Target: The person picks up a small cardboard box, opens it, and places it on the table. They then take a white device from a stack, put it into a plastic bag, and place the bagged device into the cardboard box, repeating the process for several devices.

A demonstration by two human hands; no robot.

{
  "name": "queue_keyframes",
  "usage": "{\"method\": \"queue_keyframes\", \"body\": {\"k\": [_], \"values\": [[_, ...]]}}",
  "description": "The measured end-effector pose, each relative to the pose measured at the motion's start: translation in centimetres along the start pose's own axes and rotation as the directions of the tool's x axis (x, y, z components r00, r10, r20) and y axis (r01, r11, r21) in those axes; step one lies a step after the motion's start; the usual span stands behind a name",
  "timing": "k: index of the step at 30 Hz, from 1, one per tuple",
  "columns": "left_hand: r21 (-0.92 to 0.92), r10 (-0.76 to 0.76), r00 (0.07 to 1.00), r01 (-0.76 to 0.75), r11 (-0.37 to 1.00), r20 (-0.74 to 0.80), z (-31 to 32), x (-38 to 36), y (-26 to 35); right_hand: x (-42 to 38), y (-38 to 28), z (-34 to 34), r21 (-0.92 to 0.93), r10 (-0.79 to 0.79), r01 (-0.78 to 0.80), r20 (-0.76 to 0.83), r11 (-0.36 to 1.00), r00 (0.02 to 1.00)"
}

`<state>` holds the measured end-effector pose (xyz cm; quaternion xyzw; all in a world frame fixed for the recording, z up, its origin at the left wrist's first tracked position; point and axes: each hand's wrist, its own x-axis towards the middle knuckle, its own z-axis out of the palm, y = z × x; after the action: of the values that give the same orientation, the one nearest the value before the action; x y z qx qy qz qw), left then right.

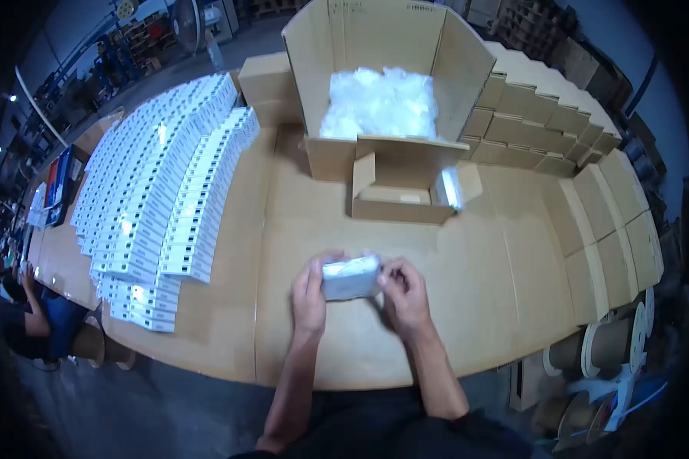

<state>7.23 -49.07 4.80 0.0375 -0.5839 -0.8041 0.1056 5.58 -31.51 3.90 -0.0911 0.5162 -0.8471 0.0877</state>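
Near the front middle of the table, my left hand (311, 297) is closed round the left end of a small white box (351, 278) that looks wrapped in clear plastic. My right hand (406, 294) is at the box's right end, its fingers bent and pressed together against that edge. Beyond them stands an open cardboard carton (402, 209), with one shiny wrapped packet (449, 188) upright at its right end. Behind it, a large open box (467, 73) holds a heap of clear plastic bags (381, 103).
Rows of stacked white boxes (149, 180) cover the left of the table (298, 222). Folded cardboard cartons (540, 115) are piled at the back right, more (608, 237) along the right edge. Spools (605, 348) stand below right. Another person's arm (34, 310) shows far left.
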Motion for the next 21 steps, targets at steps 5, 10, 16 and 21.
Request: {"method": "queue_keyframes", "body": {"k": [5,10,16,21], "values": [[-0.043,-0.001,0.979,-0.008,0.999,-0.205,1.7,0.5,-1.9,0.4,1.5,2.2,-0.124,-0.114,0.088,-0.219,0.988,0.969],[-0.13,-0.024,0.965,-0.01,0.991,-0.26,1.2,1.0,-3.2,0.8,2.2,2.4,-0.239,-0.258,0.219,-0.143,0.946,0.956],[-0.178,-0.04,0.982,0.006,0.984,-0.186,0.6,2.1,-2.8,1.5,0.5,2.1,-0.344,-0.207,0.187,-0.023,0.92,0.978],[-0.271,0.065,0.997,-0.071,0.96,-0.03,0.0,2.1,-3.5,2.2,1.8,1.7,-0.42,-0.171,0.093,-0.151,0.902,0.974]]}}
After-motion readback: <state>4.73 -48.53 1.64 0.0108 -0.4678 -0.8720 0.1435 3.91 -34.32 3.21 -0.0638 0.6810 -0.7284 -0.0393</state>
